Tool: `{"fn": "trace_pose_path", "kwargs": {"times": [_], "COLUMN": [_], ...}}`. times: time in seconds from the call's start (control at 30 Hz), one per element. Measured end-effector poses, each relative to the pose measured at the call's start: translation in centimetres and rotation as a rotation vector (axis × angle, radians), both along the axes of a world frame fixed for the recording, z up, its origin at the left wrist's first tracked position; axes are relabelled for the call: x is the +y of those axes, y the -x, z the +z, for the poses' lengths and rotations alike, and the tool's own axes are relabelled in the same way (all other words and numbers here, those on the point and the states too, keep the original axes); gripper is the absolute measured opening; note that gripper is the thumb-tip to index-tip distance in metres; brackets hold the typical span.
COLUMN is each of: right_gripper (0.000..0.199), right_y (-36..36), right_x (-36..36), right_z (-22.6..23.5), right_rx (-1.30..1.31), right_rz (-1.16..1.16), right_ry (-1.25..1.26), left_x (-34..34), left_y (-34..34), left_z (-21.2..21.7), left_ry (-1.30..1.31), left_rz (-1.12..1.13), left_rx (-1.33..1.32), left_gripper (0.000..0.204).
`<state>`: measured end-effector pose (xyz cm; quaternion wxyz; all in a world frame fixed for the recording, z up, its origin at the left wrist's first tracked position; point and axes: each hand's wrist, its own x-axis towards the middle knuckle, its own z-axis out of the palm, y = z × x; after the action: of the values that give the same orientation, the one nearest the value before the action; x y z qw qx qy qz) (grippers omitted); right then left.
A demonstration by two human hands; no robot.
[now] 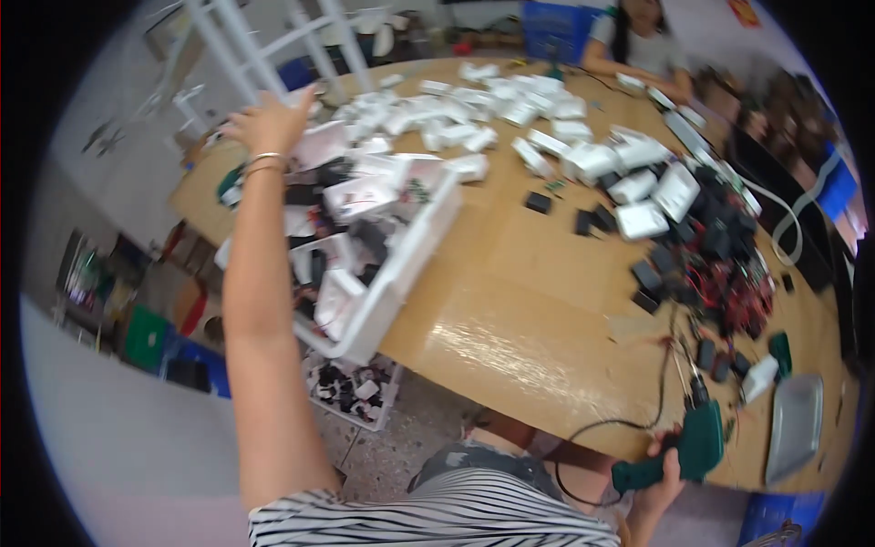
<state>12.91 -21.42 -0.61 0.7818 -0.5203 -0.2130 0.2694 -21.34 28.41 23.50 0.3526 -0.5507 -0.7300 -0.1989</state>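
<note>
My left hand [272, 126] reaches out at the far left with its fingers spread, and I see nothing held in it. It is nearest the far end of a white plastic bin [375, 321], heaped with white plastic casings [362, 198], black blocks and small circuit boards. Low at the right, by the table's front edge, my right hand [670, 467] is wrapped round the grip of a green pistol-shaped corded tool [700, 442]. The tool has a black nose and thin metal rods by its tip, pointing toward a pile of black blocks and red wires [729, 283].
Many white casings [524, 108] lie across the back of the wooden table [492, 310]. A grey tray [795, 428] sits at the right edge. Another bin of parts [387, 406] stands on the floor. A person [643, 50] sits across the table; white rails [264, 50] rise behind my left hand.
</note>
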Motion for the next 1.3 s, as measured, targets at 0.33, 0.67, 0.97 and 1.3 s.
{"fn": "trace_pose_path", "kwargs": {"times": [0.33, 0.67, 0.97, 1.3], "right_gripper": [0.046, 0.047, 0.051, 0.049], "right_y": [-0.8, -0.6, -1.0, -0.7], "right_x": [0.3, -0.8, -0.3, 0.1], "right_z": [0.3, 0.2, 0.7, 0.6], "right_rx": [0.022, 0.068, 0.172, 0.132], "right_rz": [-0.076, -0.012, 0.008, -0.053], "right_ry": [-0.034, -0.047, -0.018, -0.039], "left_x": [-12.5, -13.3, -12.8, -23.5], "left_y": [-29.9, -36.7, -29.3, -22.5], "left_z": [-11.7, -18.0, -17.4, -20.6], "left_ry": [0.729, 0.617, 1.141, 0.992], "left_rz": [-1.374, -1.504, -1.425, -1.565], "left_rx": [-0.383, -0.326, -0.969, -0.605], "left_gripper": [0.054, 0.057, 0.054, 0.024]}}
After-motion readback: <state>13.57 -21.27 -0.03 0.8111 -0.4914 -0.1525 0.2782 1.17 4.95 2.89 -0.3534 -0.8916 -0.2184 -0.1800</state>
